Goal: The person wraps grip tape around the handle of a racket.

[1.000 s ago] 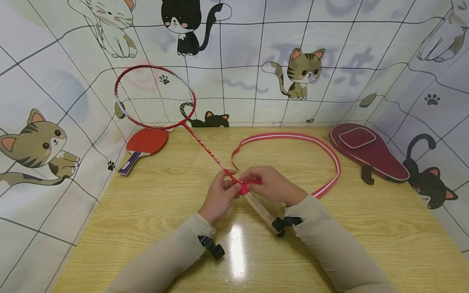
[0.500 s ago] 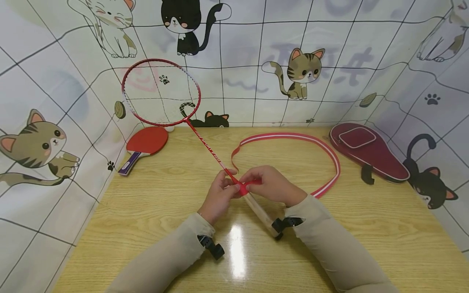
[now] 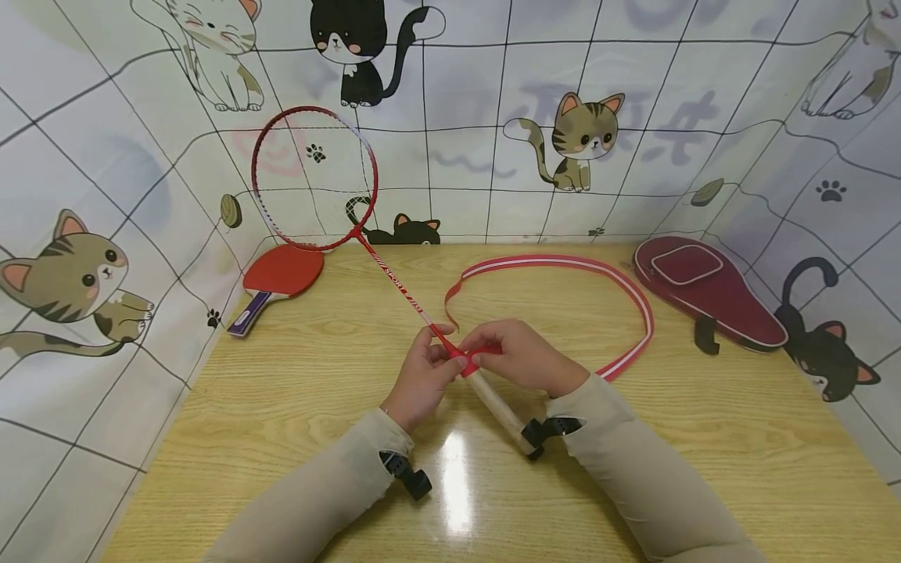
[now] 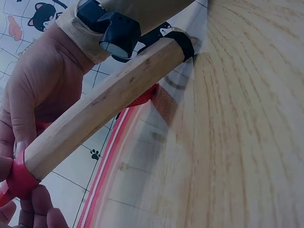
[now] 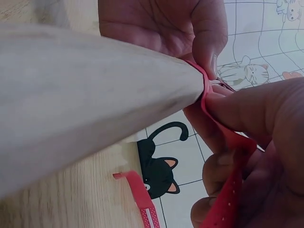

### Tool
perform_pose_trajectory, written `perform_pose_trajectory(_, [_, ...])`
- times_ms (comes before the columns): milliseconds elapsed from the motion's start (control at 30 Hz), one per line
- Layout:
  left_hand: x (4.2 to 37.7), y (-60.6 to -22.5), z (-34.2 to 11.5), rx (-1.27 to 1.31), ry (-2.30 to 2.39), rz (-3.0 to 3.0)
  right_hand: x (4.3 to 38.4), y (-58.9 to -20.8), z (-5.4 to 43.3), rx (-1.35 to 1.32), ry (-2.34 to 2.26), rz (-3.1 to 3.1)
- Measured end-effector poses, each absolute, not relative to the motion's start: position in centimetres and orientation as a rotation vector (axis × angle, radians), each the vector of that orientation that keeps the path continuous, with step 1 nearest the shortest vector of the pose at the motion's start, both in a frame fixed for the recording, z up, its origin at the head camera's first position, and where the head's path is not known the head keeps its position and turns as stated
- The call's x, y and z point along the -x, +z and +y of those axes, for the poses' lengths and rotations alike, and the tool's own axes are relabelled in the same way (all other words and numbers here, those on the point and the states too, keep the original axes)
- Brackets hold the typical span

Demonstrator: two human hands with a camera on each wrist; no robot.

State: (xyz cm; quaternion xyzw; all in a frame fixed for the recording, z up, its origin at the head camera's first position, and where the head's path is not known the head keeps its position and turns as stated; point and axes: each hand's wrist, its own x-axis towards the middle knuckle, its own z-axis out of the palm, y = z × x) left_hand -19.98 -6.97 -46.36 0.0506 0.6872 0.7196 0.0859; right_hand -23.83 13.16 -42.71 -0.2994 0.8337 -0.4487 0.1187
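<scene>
A red badminton racket (image 3: 390, 275) slants up to the left, its strung head above the table's far edge. Its bare wooden handle (image 4: 104, 99) points down toward the person, with a black band near the butt. Red grip tape (image 5: 235, 142) wraps the top of the handle. My left hand (image 3: 420, 381) pinches the racket at the cone and the wrapped tape. With thumb and fingers my right hand (image 3: 524, 358) pinches the tape just beside the handle. The tape's long tail (image 3: 556, 260), pink-red with a white stripe, loops over the table to the right.
At the back left lies a red table tennis bat (image 3: 283, 270) with a purple handle. A dark red bat case (image 3: 704, 291) rests at the back right, a small black strap (image 3: 705, 336) beside it. Cat-printed cloth (image 3: 464, 156) walls the wooden table (image 3: 296, 407).
The racket has turned about its shaft, so its head looks narrower and sits slightly higher. Both hands stay nearly in place on the tape.
</scene>
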Motion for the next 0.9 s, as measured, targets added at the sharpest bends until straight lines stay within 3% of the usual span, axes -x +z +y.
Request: perform_pose_trajectory(900, [20.07,-46.47,-7.33,-0.227,2.182,2.027,23.43,-42.96,12.66,0.895,-1.260,2.449])
